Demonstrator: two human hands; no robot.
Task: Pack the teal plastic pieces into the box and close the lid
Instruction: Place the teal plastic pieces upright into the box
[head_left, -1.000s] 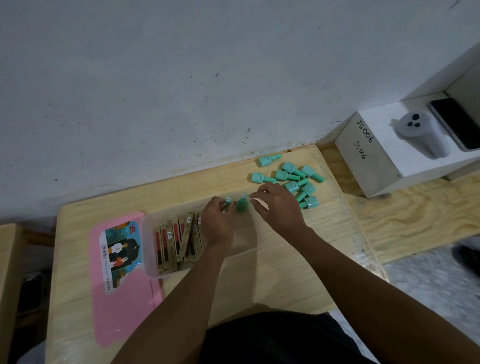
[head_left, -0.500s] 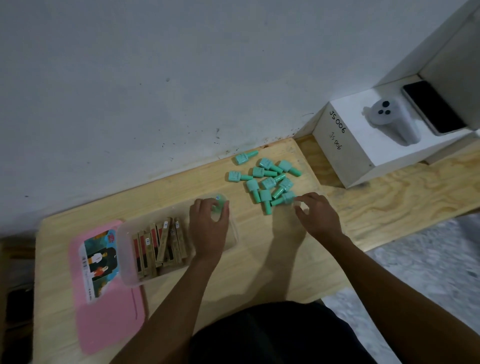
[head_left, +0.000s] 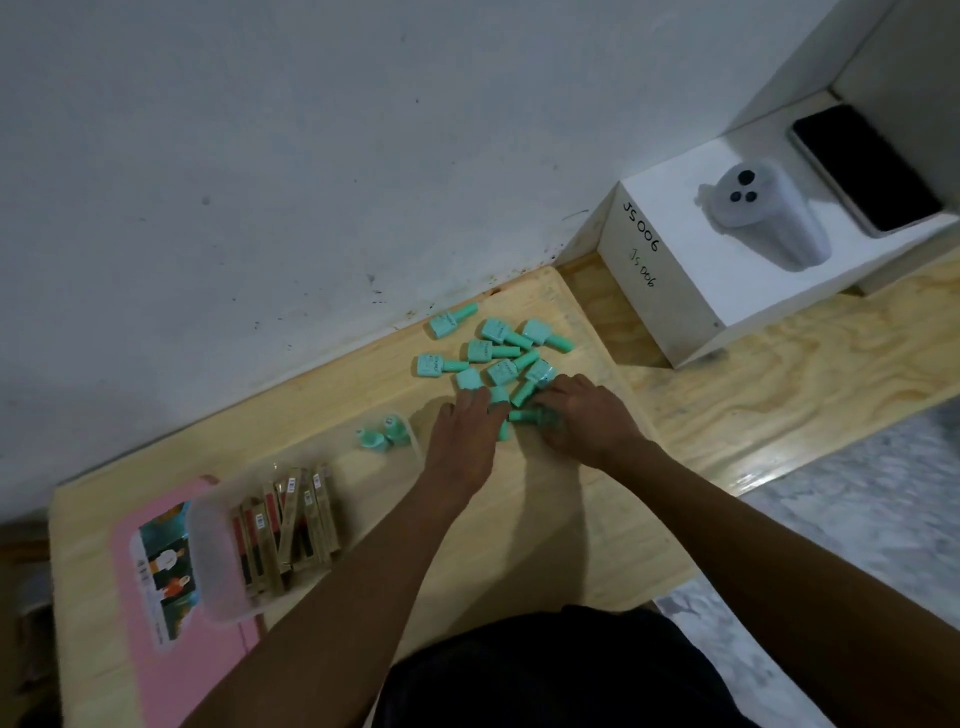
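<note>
The left hand lies palm down at the near edge of the heap of teal pieces, its fingertips on two or three of them; whether it actually grips one cannot be told. The right hand is just beside it, fingers curled round a teal piece that lies on its side between the two hands. The rest of the heap is spread loose on the wooden surface, close to the wall and beyond both hands.

The clear plastic box sits to the left of the hands, uncovered. Two teal pieces stand in its far right end, near the left hand. A row of gold and red sticks fills the box's left part. The pink lid, bearing a picture label, lies flat on the surface with the box's left end resting over it.

To the right, on a lower wooden board, stands a white block marked "JS006". On top of it are a pale grey device with three dark dots and a dark phone.
</note>
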